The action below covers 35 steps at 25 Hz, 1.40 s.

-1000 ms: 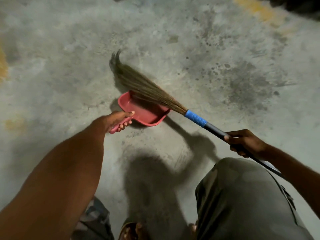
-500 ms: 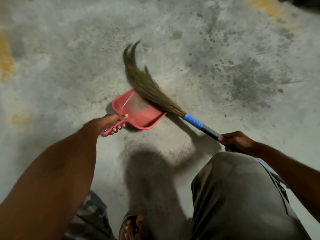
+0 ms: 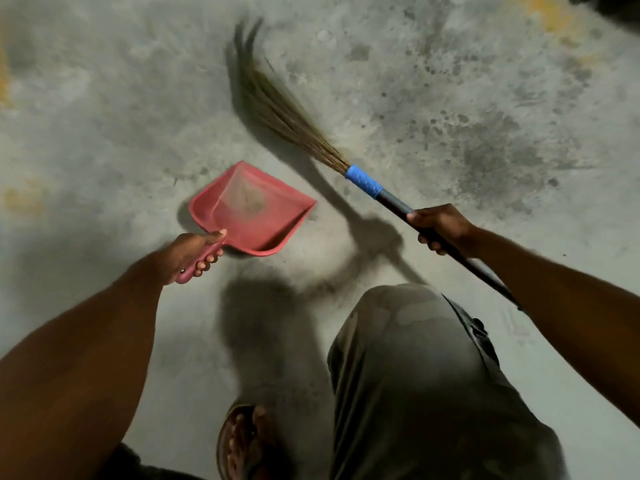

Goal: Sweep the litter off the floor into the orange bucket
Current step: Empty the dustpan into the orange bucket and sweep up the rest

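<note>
On my left I see the left hand (image 3: 194, 252) wrapped tight around the handle of a red dustpan (image 3: 254, 213), thumb on top and fingers curled under. The dustpan is the only container in view; its open mouth points up and away from me, toward the top of the frame, and inside it I make out a thin film of grey dust with a small darker clump near the middle. I cannot tell whether its front lip touches the floor (image 3: 104, 116). I do not see the orange bucket anywhere in this view. To the right of the pan, and apart from it, is the broom (image 3: 277, 109): a fan of long brown grass bristles, blurred at the tips, bound into a blue sleeve and then a dark shaft that runs down toward the lower right. The right hand (image 3: 440, 226) is clenched around that shaft just below the blue sleeve. Under it I see a bent knee (image 3: 408, 341) in olive cloth, and a foot in a sandal (image 3: 242, 441) at the bottom edge. The floor is bare grey concrete, mottled with dark stains on the right and faint yellow patches at the left and top edges.
</note>
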Motion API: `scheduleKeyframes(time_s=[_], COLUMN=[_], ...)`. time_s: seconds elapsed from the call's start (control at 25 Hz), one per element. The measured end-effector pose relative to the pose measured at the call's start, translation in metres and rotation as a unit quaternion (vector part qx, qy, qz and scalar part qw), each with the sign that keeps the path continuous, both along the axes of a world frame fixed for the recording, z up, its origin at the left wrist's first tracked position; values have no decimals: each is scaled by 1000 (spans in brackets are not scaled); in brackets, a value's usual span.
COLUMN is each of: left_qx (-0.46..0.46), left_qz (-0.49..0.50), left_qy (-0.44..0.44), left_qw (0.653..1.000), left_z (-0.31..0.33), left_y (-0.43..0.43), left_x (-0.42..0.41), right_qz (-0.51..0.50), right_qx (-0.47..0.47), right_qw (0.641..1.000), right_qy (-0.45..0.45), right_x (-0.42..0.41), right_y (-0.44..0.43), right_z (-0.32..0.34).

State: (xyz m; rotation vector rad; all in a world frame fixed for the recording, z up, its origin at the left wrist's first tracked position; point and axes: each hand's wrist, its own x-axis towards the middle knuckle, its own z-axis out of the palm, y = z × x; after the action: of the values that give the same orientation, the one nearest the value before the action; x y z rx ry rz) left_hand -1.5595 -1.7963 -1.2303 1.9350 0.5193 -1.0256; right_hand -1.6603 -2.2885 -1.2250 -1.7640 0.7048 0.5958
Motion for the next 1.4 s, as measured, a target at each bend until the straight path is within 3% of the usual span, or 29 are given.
scheduleKeyframes(time_s=[0.12,0.32,0.52,0.72,0.88,1.0,1.24,1.4], left_qx=[-6,-36,-33,-20,-1,35,40,17], left_qz=[20,49,89,155,157,146,151,165], left_qy=[4,2,-30,-14,14,28,10,8], left_qw=[1000,998,995,988,988,988,988,986], left_z=[-8,-11,1,9,11,16,22,13], left_y=[-5,-10,22,99,128,122,112,106], left_x=[-8,-15,-47,-83,-104,-109,-109,-119], right_qz=[46,121,161,183,239,293,450,390], right_qx=[-24,53,65,-73,-215,-222,-258,-297], right_qw=[998,989,985,977,945,929,851,860], right_qy=[24,60,-5,-84,-65,-50,-82,-139], right_x=[6,-2,30,98,98,72,39,42], right_y=[19,59,68,96,116,129,153,163], right_z=[-9,-14,18,21,-13,-38,-33,-7])
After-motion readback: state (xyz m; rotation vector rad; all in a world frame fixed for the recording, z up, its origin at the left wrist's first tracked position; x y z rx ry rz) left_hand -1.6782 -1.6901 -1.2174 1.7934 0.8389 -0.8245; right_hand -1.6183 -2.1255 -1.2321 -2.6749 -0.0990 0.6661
